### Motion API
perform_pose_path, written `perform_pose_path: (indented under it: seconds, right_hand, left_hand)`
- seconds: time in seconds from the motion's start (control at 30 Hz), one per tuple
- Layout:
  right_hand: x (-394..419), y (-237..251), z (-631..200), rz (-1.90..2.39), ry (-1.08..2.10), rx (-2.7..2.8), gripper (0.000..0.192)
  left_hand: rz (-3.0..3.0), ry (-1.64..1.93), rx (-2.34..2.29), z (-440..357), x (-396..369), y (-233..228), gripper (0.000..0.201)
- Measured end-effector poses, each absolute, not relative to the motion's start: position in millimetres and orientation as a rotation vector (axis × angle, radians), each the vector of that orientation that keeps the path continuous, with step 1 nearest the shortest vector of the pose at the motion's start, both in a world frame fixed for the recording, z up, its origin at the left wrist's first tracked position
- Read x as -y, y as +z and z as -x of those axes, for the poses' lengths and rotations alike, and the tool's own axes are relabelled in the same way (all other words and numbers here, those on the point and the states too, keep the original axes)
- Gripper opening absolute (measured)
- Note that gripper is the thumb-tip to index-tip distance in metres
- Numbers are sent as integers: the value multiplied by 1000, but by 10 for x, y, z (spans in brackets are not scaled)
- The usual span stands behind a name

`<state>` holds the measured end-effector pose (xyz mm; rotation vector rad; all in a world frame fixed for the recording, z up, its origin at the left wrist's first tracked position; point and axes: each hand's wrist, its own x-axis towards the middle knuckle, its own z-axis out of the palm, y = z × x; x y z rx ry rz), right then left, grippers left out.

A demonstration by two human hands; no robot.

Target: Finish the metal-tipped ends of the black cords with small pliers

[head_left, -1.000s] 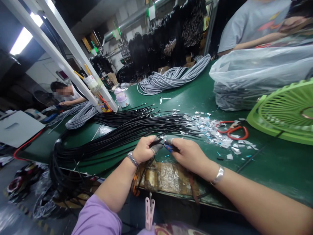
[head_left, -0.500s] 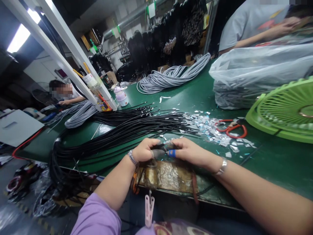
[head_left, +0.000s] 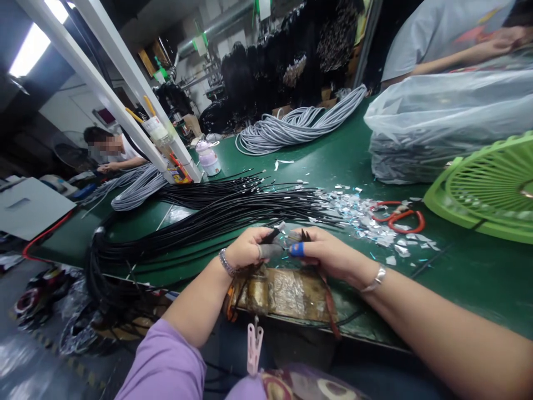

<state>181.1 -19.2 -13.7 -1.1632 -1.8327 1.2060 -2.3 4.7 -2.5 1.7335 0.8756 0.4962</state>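
Note:
My left hand [head_left: 246, 248] is closed on the end of a black cable [head_left: 272, 235]; a bit of silvery foil shows at its tip. Grey tape or a finger cover wraps the left thumb. Close by on the right, my right hand [head_left: 327, 253] is also closed, with a blue wrap on one digit. Two dark pointed tips [head_left: 306, 235] stick up from its fingers; what they belong to is mostly hidden. A small gap separates the fingertips of both hands. Behind them a thick bundle of black cables [head_left: 208, 222] lies across the green table [head_left: 470, 289].
White and blue scraps [head_left: 353, 208] lie around red-handled scissors [head_left: 402, 219]. A green fan [head_left: 491, 189] and a plastic bag [head_left: 441, 128] stand right. Grey cable coils [head_left: 300, 128], a lilac bottle [head_left: 207, 159] and a taped block [head_left: 295, 294] are here. Two other people sit beyond.
Both hands have risen slightly and their fingertips have moved a little apart. The cable's foil tip and the dark points in the right hand show more clearly. The view has shifted slightly.

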Motion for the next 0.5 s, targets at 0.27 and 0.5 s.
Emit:
perform_pose_path:
  seconds: [0.27,0.5]
  right_hand:
    - [-44,-136,-2171,1342,907,1623,22]
    - [88,-232,-1872,1161,1185,1550,29]
  left_hand:
    - [-1541,694,-1053,52,-122,-8,44]
    - [-1527,722,-999,29,-79,18,41]
